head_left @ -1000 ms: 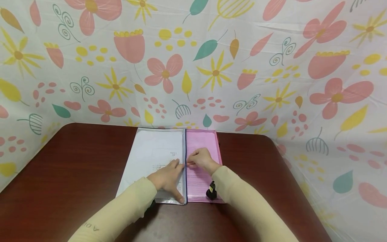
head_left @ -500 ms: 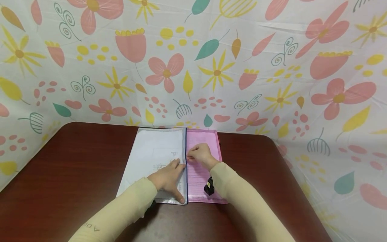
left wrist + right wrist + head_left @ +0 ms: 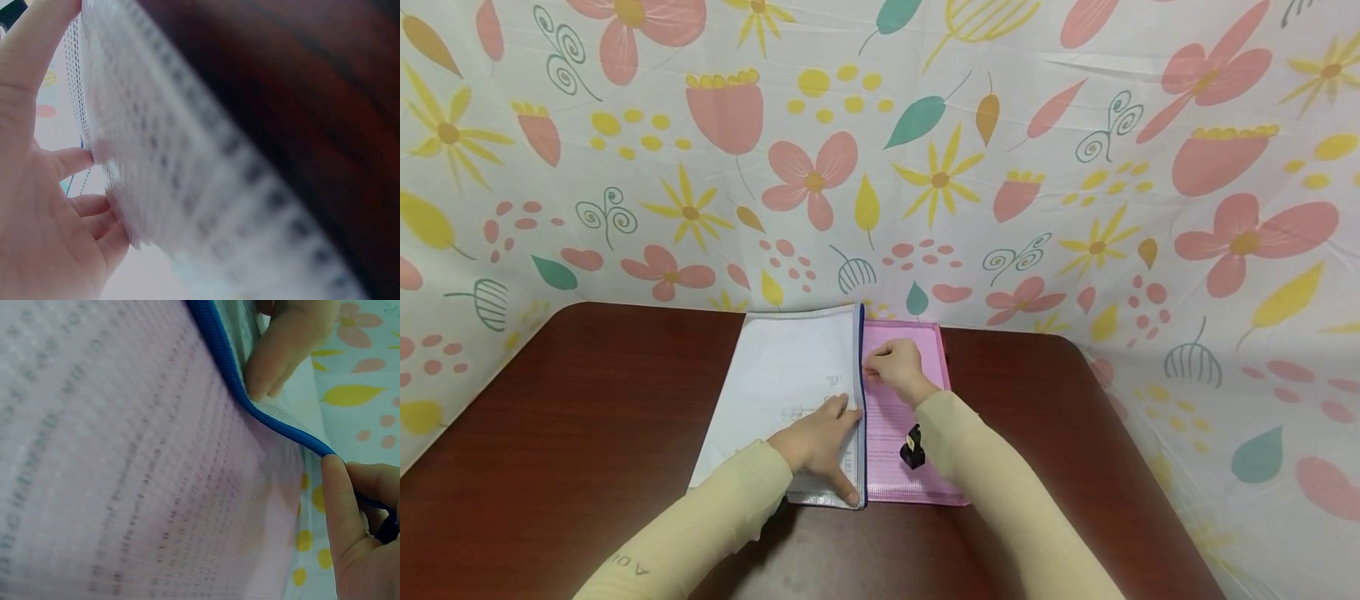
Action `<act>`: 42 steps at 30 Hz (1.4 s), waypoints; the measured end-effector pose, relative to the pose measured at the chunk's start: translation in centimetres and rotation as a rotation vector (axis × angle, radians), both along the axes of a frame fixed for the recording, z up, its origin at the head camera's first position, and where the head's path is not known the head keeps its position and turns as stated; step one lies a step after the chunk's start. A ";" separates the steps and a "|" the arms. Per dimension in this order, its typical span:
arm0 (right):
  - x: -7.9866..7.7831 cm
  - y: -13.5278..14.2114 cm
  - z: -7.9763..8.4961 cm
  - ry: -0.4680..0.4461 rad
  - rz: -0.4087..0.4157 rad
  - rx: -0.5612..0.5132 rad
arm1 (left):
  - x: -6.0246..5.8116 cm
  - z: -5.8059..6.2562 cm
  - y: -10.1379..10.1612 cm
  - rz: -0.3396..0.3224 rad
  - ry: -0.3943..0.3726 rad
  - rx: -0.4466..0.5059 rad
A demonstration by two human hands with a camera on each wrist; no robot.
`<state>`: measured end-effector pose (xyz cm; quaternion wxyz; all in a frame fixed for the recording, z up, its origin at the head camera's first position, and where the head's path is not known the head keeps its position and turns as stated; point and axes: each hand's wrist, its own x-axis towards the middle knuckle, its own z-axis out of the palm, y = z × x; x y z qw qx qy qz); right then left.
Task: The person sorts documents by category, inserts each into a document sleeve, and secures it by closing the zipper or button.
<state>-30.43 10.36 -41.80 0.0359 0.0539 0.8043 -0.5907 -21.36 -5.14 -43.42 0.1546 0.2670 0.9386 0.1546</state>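
A clear mesh zip pouch (image 3: 775, 358) with white printed paper inside lies on the table, a blue zipper (image 3: 862, 400) along its right edge. My left hand (image 3: 816, 442) rests on it with fingers and thumb spread, thumb near the front corner. In the left wrist view, the fingertips (image 3: 94, 153) touch the mesh. My right hand (image 3: 897, 367) pinches the zipper toward its far end, and the zipper edge lifts there. In the right wrist view, the blue zipper (image 3: 275, 422) runs up to the pinching right hand (image 3: 369, 544); a dark blue bit shows behind its fingers.
A pink mesh pouch (image 3: 917, 479) with printed paper lies partly under the clear one, on the right. The dark wooden table (image 3: 587, 433) ends at a flower-patterned cloth (image 3: 715, 208) behind. A black wrist camera (image 3: 913, 450) hangs from the right sleeve.
My right hand has slid along the zipper away from me, toward the pouch's far end. The pouch's far right corner has risen a little. My left hand stays in place.
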 end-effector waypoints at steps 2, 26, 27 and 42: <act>-0.2 -0.1 0.1 0.009 0.000 0.002 | 0.0 0.0 0.0 -0.003 0.004 -0.002; -2.2 -0.6 5.6 0.152 -0.040 -0.066 | 0.0 0.0 0.2 0.011 0.005 -0.012; -2.3 -0.6 6.0 0.160 -0.040 -0.070 | 0.0 0.0 0.2 0.012 0.004 -0.011; -2.2 0.4 5.2 0.101 0.010 0.026 | 0.1 0.1 0.3 0.007 0.012 -0.013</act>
